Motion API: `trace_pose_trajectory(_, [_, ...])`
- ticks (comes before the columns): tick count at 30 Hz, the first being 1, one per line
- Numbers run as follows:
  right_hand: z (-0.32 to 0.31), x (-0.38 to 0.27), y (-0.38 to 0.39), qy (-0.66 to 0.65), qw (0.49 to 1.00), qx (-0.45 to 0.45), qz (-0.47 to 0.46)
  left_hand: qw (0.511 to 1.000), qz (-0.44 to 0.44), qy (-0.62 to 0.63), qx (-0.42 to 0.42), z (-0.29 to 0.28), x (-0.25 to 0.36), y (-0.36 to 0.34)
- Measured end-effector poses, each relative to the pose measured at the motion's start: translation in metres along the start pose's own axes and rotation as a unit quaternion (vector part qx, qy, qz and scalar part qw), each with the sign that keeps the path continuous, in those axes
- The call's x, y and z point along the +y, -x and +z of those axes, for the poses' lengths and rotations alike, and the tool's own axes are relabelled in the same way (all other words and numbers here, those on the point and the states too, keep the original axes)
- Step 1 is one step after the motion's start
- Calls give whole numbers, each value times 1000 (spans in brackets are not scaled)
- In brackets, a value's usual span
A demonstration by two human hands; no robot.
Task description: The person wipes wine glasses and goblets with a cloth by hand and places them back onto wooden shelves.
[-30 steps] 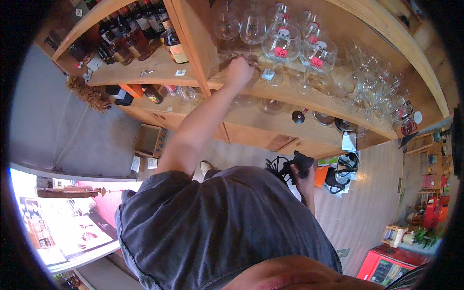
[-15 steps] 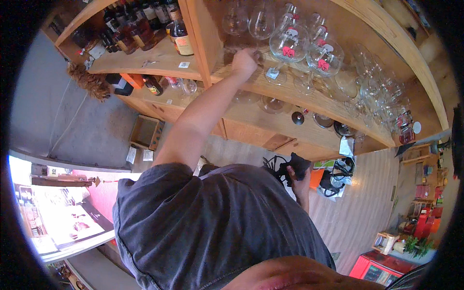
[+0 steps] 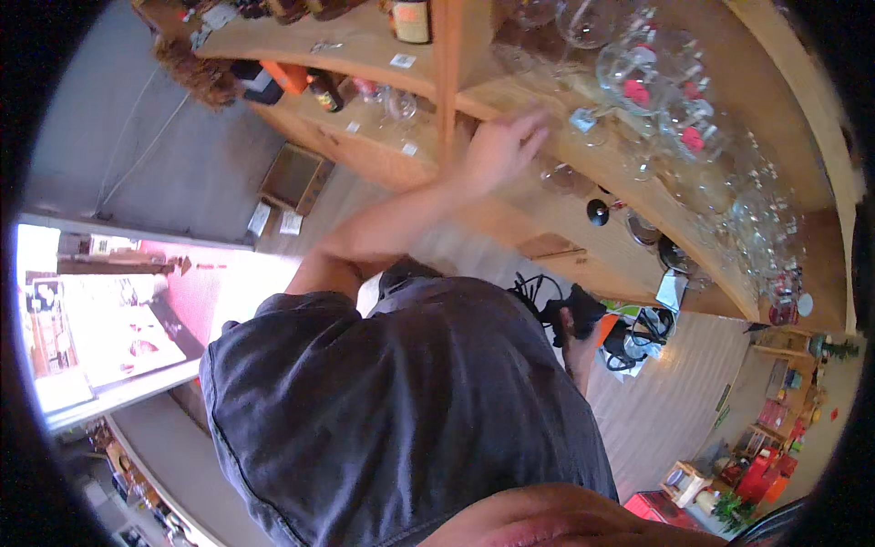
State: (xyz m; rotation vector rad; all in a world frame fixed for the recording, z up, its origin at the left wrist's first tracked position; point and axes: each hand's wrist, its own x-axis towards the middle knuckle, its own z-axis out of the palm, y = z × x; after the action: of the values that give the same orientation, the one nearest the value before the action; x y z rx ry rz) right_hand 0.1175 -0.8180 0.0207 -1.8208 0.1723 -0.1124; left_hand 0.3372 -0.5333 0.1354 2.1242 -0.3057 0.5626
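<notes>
My left hand (image 3: 497,146) is raised in front of the edge of a wooden shelf (image 3: 629,173), fingers spread and slightly blurred, with nothing in it. Just beyond its fingertips stand clear stemmed glasses (image 3: 638,73), some with red decoration inside. A small white tag (image 3: 583,118) sits on the shelf by the fingers. My right hand (image 3: 576,351) hangs low beside my dark grey shirt (image 3: 401,410) and grips a black device (image 3: 572,305) with black cables trailing from it.
Bottles (image 3: 410,16) stand on the shelf section left of a wooden upright (image 3: 445,73). More glasses (image 3: 756,219) crowd the shelf to the right. An open cardboard box (image 3: 293,178) lies on the floor below. A red crate (image 3: 665,506) sits at lower right.
My left hand has come away from the glasses at the shelf edge, lowered a little, and its fingers have spread. The view has tilted downward. My right hand still holds the black device.
</notes>
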Motion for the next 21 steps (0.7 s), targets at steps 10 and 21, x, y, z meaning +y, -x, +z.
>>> trace_pose_trajectory(10, [39,-33,-46,46,998,-48,22,917,-382,-53,-104,-69,-180,176])
trace_pose_trajectory(21, [97,-82,-7,86,992,63,71,920,-386,61,22,-25,-446,137])
